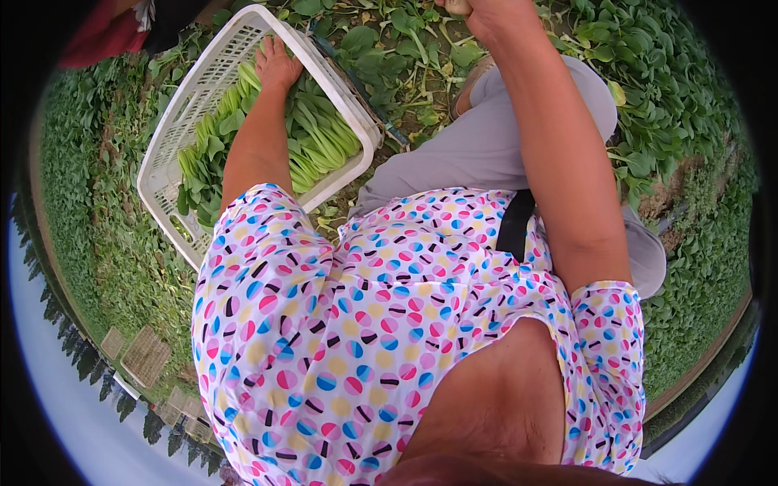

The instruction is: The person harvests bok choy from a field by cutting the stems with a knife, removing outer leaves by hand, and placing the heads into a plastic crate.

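My left hand point(278, 65) reaches into a white plastic crate point(355, 115) and rests on the greens near its far end, fingers a little apart. Rows of bok choy point(319, 136) with pale green stalks fill much of the crate; my forearm covers part of them. At the top edge of the view, my right hand point(495, 18) is closed around a light-coloured handle point(457, 6), which looks wooden. The frame cuts off that hand and the far part of the tool.
Leafy greens grow densely on the right point(656, 79). Loose leaves point(419, 54) litter the soil beyond the crate. My bent leg point(450, 152) is beside the crate. Part of another person, in red clothing point(100, 36), shows top left. More crates point(146, 357) stand in the field at lower left.
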{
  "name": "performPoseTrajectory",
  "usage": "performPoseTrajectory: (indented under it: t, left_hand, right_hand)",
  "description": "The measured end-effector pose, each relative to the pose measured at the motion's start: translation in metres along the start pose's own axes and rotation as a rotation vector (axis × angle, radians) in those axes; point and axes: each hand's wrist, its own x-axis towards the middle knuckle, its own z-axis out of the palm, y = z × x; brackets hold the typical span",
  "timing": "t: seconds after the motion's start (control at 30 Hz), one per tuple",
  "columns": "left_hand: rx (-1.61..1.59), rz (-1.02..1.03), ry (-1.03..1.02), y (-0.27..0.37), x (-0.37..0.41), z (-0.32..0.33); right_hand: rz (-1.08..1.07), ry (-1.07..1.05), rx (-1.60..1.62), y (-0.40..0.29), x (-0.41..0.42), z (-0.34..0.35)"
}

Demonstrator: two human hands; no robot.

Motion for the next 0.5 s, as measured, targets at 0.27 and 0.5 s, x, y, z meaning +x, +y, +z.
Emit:
performPoseTrajectory:
  t: [0.27, 0.5]
  left_hand:
    - [-0.558, -0.102, 0.395, 0.07, 0.0, -0.084]
    - [-0.676, 0.294, 0.433, 0.252, -0.064, -0.151]
  right_hand:
    - [0.012, 0.048, -0.199, -0.019, 0.029, -0.065]
    - [-0.046, 0.182, -0.628, -0.036, 0.017, -0.138]
